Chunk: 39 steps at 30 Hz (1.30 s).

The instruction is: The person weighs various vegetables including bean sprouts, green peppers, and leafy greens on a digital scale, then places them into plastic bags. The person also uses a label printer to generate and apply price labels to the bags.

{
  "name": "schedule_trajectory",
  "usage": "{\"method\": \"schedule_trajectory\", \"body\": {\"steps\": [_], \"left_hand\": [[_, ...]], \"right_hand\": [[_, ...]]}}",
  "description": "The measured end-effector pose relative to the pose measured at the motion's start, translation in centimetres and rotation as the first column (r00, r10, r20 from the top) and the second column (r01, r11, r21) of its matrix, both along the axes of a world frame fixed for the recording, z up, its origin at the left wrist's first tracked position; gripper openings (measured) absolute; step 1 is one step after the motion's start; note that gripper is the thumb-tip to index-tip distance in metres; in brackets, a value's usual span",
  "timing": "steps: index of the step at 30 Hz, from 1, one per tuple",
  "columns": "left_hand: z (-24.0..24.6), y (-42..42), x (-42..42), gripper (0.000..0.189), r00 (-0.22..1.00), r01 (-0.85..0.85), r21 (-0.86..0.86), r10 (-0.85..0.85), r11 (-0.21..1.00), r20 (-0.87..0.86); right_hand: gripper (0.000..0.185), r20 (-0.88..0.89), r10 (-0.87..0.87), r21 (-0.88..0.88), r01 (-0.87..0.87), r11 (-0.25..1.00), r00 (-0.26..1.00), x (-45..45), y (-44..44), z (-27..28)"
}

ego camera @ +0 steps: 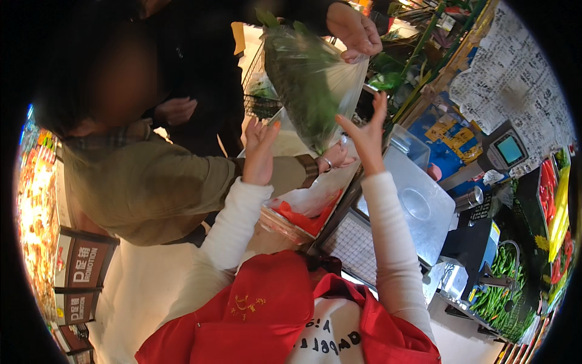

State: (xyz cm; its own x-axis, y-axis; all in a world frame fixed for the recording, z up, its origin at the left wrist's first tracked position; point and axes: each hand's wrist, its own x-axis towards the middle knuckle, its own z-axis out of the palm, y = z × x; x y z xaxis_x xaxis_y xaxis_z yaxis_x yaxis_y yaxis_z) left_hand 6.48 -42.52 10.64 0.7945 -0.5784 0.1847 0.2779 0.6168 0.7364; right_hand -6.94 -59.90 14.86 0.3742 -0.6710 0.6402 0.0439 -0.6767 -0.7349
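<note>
A clear plastic bag of leafy greens (302,82) hangs at the top middle, slightly blurred. The hand of a person in dark clothing (357,34) grips the bag's gathered edge. My right hand (370,129) is raised at the bag's lower right side, thumb and fingers spread; whether a fingertip touches the plastic I cannot tell. To the left of the bag, my left hand (260,152) is lifted with its fingers apart and nothing in it. Another person's hand with a bracelet (334,157) is at the bag's lower tip, reaching from an olive sleeve (195,182).
On the right stands a weighing scale with a metal platform (409,209) and a display on a post (509,150). Beyond are green chili peppers (500,277). Below the bag sits a box with red lining (313,214). A shopping cart (254,100) is behind; promotion-marked display stands (79,264) are left.
</note>
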Motion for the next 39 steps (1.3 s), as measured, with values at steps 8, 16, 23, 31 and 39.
{"method": "schedule_trajectory", "body": {"steps": [8, 16, 23, 31, 39], "left_hand": [[-3.2, -8.4, 5.2, 0.103, 0.993, 0.04, 0.211, -0.015, 0.977, -0.121], [0.7, -8.6, -1.2, 0.061, 0.716, 0.654, -0.318, -0.697, 0.687, -0.034], [0.6, -11.0, -14.6, 0.044, 0.709, 0.634, -0.277, -0.686, 0.722, -0.164], [-4.3, -7.5, -19.8, 0.036, 0.899, 0.405, 0.338, -0.437, 0.849, 0.021], [3.7, -8.3, -19.8, 0.078, 0.185, 0.043, -0.125, 0.115, 0.991, 0.976]], "right_hand": [[0.022, 0.046, 0.115, 0.207, -0.122, 0.971, 0.992, 5.3, -1.9, 4.9], [0.027, 0.159, 0.265, 0.398, -0.307, 0.864, 0.951, -3.4, -3.0, 16.2], [0.028, -0.117, 0.014, 0.359, 0.029, 0.933, 0.993, -14.2, -4.2, 16.6], [0.033, -0.152, -0.323, 0.409, 0.357, 0.84, 0.934, -20.0, -2.3, 2.5], [0.014, -0.252, -0.396, -0.315, 0.312, 0.896, 0.883, -21.0, 0.6, 2.6]]}}
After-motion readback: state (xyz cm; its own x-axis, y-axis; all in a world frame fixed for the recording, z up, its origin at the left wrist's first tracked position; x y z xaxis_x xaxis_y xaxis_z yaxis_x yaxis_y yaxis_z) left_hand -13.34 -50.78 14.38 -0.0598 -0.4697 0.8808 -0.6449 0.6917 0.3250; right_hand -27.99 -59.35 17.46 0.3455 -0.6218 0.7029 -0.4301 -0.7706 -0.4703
